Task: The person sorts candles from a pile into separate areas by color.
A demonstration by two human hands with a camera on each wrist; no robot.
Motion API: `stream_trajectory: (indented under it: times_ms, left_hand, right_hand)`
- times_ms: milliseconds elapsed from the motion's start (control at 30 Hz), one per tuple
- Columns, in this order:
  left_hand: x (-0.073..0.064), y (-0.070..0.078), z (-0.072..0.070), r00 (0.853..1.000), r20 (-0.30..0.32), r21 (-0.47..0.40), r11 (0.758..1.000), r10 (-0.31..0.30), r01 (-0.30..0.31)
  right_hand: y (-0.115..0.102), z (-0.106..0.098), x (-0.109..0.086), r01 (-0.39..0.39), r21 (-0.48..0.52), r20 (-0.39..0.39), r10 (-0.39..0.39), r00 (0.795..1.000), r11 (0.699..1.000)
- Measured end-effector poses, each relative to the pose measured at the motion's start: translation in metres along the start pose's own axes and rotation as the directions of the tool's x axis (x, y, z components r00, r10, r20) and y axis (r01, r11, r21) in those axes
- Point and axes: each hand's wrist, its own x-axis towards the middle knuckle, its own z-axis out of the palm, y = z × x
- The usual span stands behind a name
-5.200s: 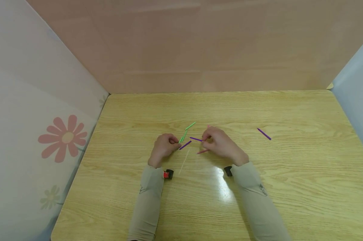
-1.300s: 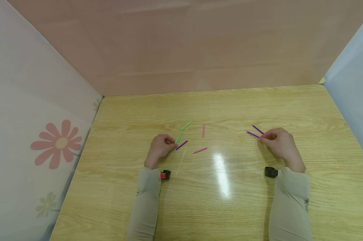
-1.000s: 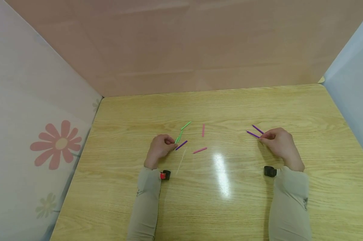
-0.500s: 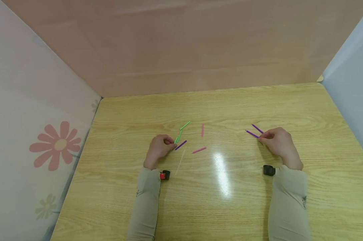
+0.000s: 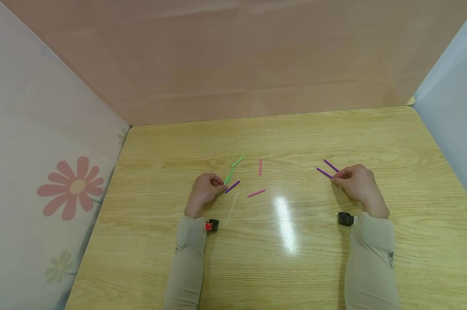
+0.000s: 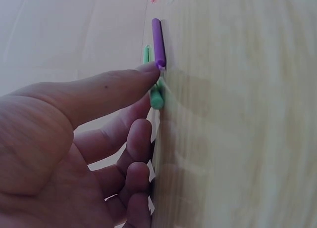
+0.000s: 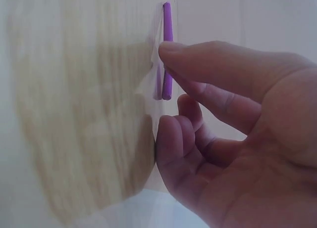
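the main risk sat at the right hand point(image 5: 358, 183). its grip was pinched nearly closed, thumb to forefinger, on a held purple stick point(image 5: 323, 172) at the right side of the counter point(image 5: 303, 271). the other purple stick point(image 5: 330, 164) lay just beyond, so a small twist or a careless release might have knocked it askew; a rounded stick could also have rolled once let go. whether the held one touched the counter could not be told.

the left hand point(image 5: 205, 190) had thumb and forefinger together at the end of the near green stick point(image 5: 227, 179); the grip looked lightly closed on it, though the thumb hid part of the hold. the near purple stick point(image 5: 232, 186) had its tip right at that thumb, so a sideways shift might have swept it along. a tug could also have disturbed the middle green stick point(image 5: 231, 173), which the near one overlapped, and the far green stick point(image 5: 238, 161) at its end.

compared with five seconds earlier, the right hand had gone from the middle to the right, a purple stick in it both times, leaving the upper pink stick point(image 5: 260, 167) and lower pink stick point(image 5: 256, 193) uncovered. the left hand had hardly moved.
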Motion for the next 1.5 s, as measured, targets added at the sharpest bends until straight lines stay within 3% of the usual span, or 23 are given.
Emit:
stream_trajectory:
  times_ms: [733, 1133, 1300, 1500]
  left_hand:
    - [-0.002, 0.001, 0.0, 1.0, -0.006, -0.001, 1.0, 0.019, -0.019]
    - [-0.001, 0.001, 0.0, 1.0, 0.007, 0.002, 1.0, -0.002, 0.002]
    - [0.0, 0.001, 0.0, 1.0, 0.009, 0.002, 1.0, -0.002, 0.002]
    - [0.0, -0.001, -0.001, 1.0, 0.007, -0.008, 1.0, 0.001, -0.001]
  right_hand:
    - [0.003, -0.001, 0.0, -0.012, -0.001, 0.025, 0.012, 1.0, 1.0]
    - [0.006, -0.003, -0.002, 0.002, 0.003, 0.013, -0.002, 1.0, 1.0]
    - [0.001, -0.002, -0.003, 0.02, 0.025, -0.035, -0.019, 0.999, 0.999]
    - [-0.015, 0.001, -0.002, 0.114, 0.109, -0.129, -0.099, 0.987, 0.987]
